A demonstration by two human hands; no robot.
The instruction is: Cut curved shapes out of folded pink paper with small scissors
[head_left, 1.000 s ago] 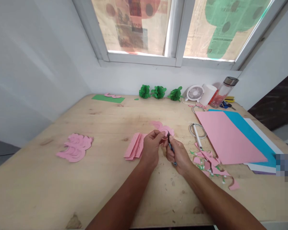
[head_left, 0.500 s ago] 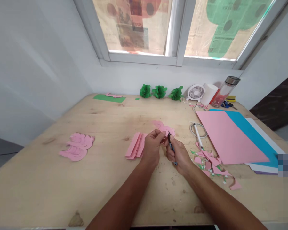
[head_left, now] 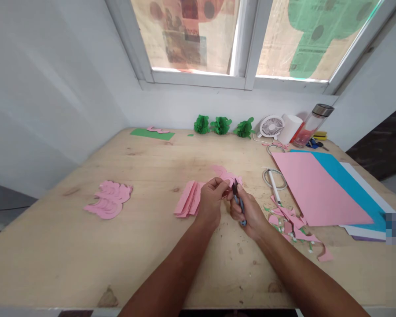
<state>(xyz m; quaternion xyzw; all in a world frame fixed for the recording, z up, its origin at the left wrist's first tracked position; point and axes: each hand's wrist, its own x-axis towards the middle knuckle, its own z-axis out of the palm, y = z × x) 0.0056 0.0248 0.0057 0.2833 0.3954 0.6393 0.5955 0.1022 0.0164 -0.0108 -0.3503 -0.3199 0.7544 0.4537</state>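
Note:
My left hand [head_left: 212,200] pinches a pink paper piece [head_left: 221,171] with a wavy outline. My right hand [head_left: 250,210] is closed around a pair of dark scissors [head_left: 239,203], whose blades reach the paper's right part beside my left fingertips. Partly behind my left hand lies folded pink paper [head_left: 186,200]. A pile of scalloped pink cutouts [head_left: 109,199] rests on the table at the left. Fingers cover part of the held paper and of the scissor handles.
Pink and green scraps [head_left: 295,225] and a white pen [head_left: 274,186] lie right of my hands, beside a large pink sheet [head_left: 320,189]. Along the back stand green paper shapes [head_left: 221,126], a small fan [head_left: 272,127] and a glass bottle [head_left: 312,127].
The view has shifted slightly. The scissors have turned a little in my right hand, and their blades show more clearly above the paper. My left hand still holds the paper.

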